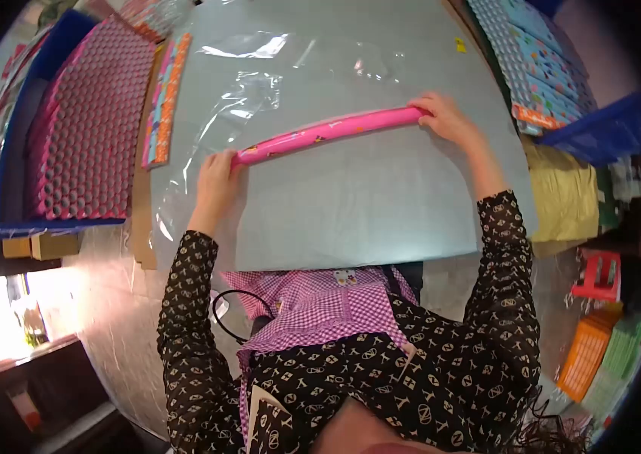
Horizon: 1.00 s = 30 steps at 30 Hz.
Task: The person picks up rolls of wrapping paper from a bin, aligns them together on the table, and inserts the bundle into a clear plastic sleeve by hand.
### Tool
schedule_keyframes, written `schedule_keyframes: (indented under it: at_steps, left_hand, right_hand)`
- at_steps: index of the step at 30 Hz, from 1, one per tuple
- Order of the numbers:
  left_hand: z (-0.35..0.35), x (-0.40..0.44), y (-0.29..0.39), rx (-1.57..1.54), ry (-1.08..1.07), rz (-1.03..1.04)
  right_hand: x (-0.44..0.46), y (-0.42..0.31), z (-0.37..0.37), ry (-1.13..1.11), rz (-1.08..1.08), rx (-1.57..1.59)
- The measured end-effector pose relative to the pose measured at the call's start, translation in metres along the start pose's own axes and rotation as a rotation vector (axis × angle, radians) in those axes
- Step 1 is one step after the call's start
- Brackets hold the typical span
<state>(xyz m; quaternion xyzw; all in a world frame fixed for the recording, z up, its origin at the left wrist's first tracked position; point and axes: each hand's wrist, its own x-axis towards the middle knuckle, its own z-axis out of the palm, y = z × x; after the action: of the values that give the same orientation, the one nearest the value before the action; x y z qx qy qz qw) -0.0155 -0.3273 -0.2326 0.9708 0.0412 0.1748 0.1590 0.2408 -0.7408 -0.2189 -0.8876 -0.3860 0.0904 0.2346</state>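
Pink printed roll (328,136) crosswise over grey tabletop (350,204), right end farther from the body; contact with surface unclear. Left hand (216,175): fingers curled closed around 1 end. Right hand (443,119): fingers closed around the other. Judged best: equal, light grip at the 2 ends, avoiding creases.

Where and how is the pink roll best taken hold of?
The pink roll is probably best gripped by its two ends, from the left and right: it is long and slender, stretched crosswise between the left hand and right hand.
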Motion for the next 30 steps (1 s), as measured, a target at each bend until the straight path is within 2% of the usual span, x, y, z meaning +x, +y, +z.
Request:
schedule_keyframes:
  at_steps: [1,3,6,10,12,13,16,18,23,25,26,28,29,30]
  left_hand:
    - [-0.001,0.002,-0.004,0.013,-0.027,0.007]
    - [0.002,0.001,-0.008,0.025,-0.042,-0.012]
    - [0.009,-0.001,-0.011,0.009,0.013,0.02]
    - [0.009,0.002,-0.015,-0.014,0.01,0.046]
    - [0.006,0.004,-0.018,-0.005,0.006,0.058]
    - [0.006,0.004,-0.017,-0.023,-0.011,0.038]
    - [0.002,0.004,-0.014,-0.052,-0.04,-0.008]
    - [0.0,0.005,-0.013,-0.092,-0.061,-0.021]
    - [-0.002,-0.001,-0.016,-0.037,-0.006,0.008]
    - [-0.013,-0.006,-0.009,0.114,0.167,-0.052]
    - [-0.014,-0.007,-0.011,0.115,0.174,-0.054]
    - [-0.02,-0.014,-0.02,0.229,0.079,-0.245]
    - [-0.024,-0.016,-0.025,0.228,0.073,-0.236]
    - [-0.03,-0.016,-0.027,0.206,-0.052,-0.27]
  right_hand:
    - [0.003,-0.004,-0.001,-0.006,-0.025,0.006]
    - [0.001,-0.009,-0.004,-0.032,0.015,-0.213]
    - [0.011,-0.014,0.001,0.025,-0.08,-0.121]
    - [0.047,-0.078,0.019,-0.047,-0.179,-0.022]
    - [0.063,-0.112,0.045,-0.003,-0.342,-0.005]
    - [0.072,-0.129,0.056,-0.004,-0.357,0.005]
    - [0.087,-0.161,0.084,-0.126,-0.466,-0.05]
    - [0.09,-0.168,0.104,-0.1,-0.417,-0.137]
    - [0.082,-0.167,0.107,-0.081,-0.359,-0.085]
    - [0.077,-0.162,0.105,-0.054,-0.369,-0.079]
    - [0.075,-0.159,0.106,-0.025,-0.395,-0.061]
    - [0.069,-0.159,0.104,0.004,-0.415,-0.038]
    - [0.065,-0.159,0.103,-0.004,-0.41,-0.039]
    - [0.063,-0.158,0.1,-0.01,-0.401,-0.043]
